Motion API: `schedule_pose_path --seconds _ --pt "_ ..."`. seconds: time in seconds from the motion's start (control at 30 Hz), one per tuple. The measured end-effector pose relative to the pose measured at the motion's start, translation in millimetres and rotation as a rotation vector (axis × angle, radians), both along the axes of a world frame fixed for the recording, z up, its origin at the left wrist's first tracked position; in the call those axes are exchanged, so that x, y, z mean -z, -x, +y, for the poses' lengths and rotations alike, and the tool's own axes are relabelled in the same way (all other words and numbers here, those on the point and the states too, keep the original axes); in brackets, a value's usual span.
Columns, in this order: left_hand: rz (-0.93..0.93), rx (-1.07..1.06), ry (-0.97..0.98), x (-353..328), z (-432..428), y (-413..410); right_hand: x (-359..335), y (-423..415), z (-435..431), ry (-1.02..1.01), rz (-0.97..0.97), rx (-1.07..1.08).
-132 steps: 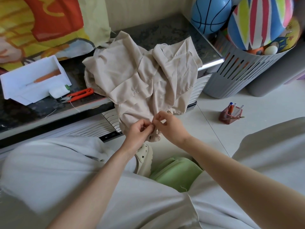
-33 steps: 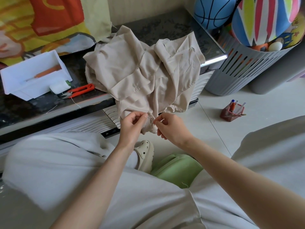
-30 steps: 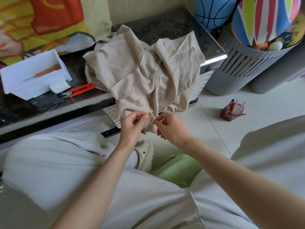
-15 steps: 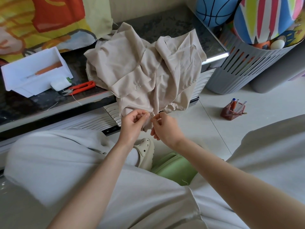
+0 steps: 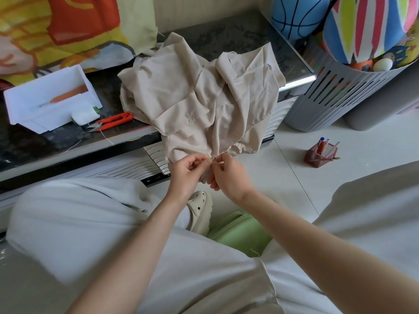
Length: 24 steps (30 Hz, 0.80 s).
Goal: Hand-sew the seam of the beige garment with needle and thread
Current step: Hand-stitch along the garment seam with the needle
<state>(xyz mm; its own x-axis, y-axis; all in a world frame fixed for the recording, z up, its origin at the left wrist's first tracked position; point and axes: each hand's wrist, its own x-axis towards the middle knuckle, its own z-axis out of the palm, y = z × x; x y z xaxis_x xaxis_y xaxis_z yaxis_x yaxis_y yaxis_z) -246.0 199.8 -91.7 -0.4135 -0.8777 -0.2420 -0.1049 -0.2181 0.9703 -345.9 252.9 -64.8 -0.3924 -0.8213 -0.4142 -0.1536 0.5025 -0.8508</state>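
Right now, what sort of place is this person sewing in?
Probably a home living room or play corner: toy balls piled in a slatted bin, a low dark-topped cabinet bearing the beige garment, and a tiled floor.

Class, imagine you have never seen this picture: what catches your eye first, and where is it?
The crumpled beige garment fills the centre, spilling off the dark table at its front edge. Just below, the left hand and right hand pinch its hanging lower edge, close together. At upper right, a bright striped ball sits in a grey slatted basket.
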Motion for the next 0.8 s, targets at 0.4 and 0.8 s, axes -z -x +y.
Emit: schedule_pose_path --seconds 0.4,0.8 --pt "0.058 -0.092 0.044 -5.6 1.5 0.5 0.8 1.6 1.5 0.121 -0.157 -0.032" --pt "-0.039 -0.132 0.088 2.2 -2.4 -2.0 -5.5 3.5 7.0 0.148 -0.058 0.008"
